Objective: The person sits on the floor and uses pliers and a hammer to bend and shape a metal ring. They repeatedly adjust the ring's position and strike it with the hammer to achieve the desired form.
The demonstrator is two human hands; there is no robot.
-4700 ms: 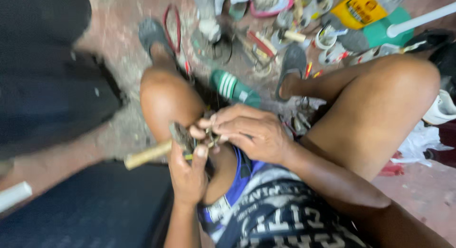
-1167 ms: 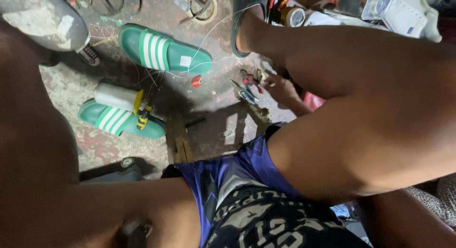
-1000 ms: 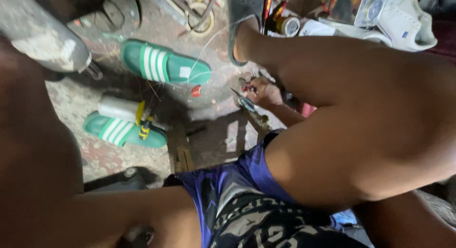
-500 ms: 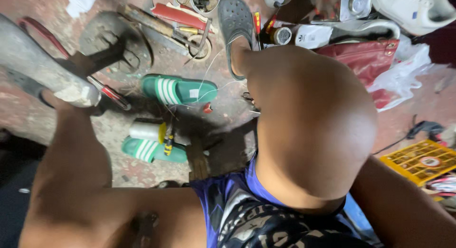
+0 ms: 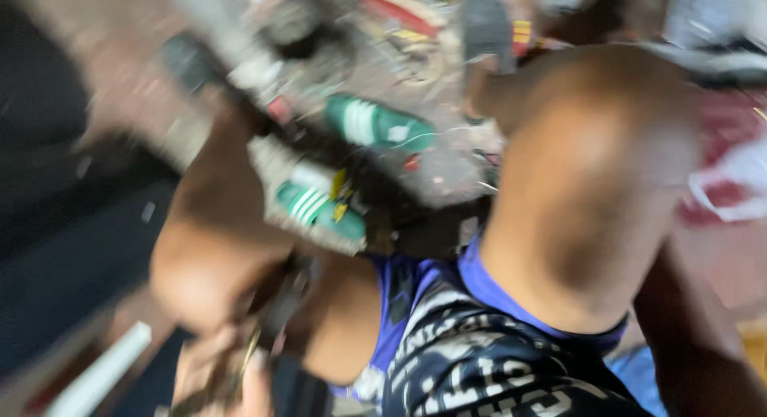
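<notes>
Left hand [image 5: 220,377] grips a blurred dark tool [image 5: 276,321] beside green sandals [image 5: 319,213]

Head view, heavy motion blur. Person seated, both knees raised: left knee [image 5: 208,265] near-left, right knee [image 5: 591,185] centre-right. Blue/purple shorts [image 5: 415,289] w/ black-and-white patterned fabric near centre. Left hand [image 5: 220,373] at near-left edge, wrapped around a dark tool [image 5: 276,313] beside left knee; grip detail too blurred to resolve. Right hand not visible. Two green slides w/ white stripes on floor: one [image 5: 379,125] far-centre, one [image 5: 319,209] nearer, between the knees. Far side: blurred clutter. White strip [image 5: 100,377] near-left corner. Red-and-white bag [image 5: 731,173] right.
</notes>
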